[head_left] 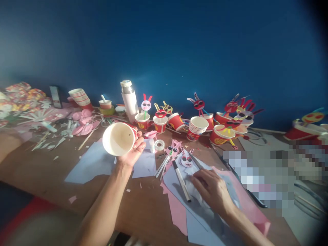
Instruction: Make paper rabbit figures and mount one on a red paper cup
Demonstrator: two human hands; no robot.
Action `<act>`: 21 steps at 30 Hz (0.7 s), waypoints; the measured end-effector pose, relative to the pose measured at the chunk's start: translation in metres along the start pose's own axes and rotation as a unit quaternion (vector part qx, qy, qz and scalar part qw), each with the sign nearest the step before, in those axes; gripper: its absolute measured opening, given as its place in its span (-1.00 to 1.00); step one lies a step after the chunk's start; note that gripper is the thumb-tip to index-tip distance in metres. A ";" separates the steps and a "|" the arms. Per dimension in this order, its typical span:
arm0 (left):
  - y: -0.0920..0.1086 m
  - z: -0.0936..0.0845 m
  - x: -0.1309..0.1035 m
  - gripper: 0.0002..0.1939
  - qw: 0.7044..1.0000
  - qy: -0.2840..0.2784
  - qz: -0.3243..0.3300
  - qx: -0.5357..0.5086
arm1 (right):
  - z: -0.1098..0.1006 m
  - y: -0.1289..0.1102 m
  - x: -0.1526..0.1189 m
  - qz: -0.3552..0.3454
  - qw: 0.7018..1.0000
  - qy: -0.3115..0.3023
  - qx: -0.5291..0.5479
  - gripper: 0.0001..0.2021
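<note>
My left hand (137,148) grips a paper cup (119,139), whose open mouth faces me and shows the pale inside; there is a small dark hole near its rim. Over the papers, my right hand (211,188) is closed, fingers curled and pointing away from me. A thin grey pointed thing (196,160) shows just beyond its fingertips; I cannot make out whether the fingers hold it. Close by lie a white marker (181,181) with a dark cap, a white paper face (186,160) with sunglasses and feelers, and a pink paper face (172,150) on white sticks.
Red paper cups with paper faces (160,124) line the wall, beside a cup stack (197,128) and a white flask (129,102). Tape (159,145), blue paper (88,164), pink scraps (83,121) and sticks lie about. Another person's arm (10,143) is at left.
</note>
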State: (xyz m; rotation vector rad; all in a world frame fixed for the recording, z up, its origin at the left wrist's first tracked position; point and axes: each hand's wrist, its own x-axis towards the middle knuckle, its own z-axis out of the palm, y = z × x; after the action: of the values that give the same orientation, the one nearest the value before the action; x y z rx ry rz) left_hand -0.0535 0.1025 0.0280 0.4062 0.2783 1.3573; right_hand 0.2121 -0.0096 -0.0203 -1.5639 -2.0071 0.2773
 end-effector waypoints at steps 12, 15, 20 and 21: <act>-0.004 0.005 0.001 -0.68 1.000 0.006 -0.004 0.026 | -0.011 0.023 0.003 0.078 0.996 0.043 0.028 -0.76; -0.005 0.005 0.000 -0.68 1.000 0.012 -0.006 0.027 | -0.007 0.020 0.003 0.068 0.997 0.019 0.023 -0.75; -0.003 0.006 0.000 -0.74 1.000 0.028 -0.001 0.012 | -0.009 0.005 0.009 0.037 0.998 -0.044 0.005 -0.79; -0.003 0.007 -0.001 -0.74 1.000 0.027 0.000 0.007 | -0.009 0.000 0.013 0.028 0.998 -0.058 -0.001 -0.80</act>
State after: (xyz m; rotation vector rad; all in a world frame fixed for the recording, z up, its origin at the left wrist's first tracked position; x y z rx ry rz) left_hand -0.0483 0.1006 0.0327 0.3809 0.3331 1.3688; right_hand 0.2159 0.0006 -0.0090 -1.6420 -2.0530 0.3963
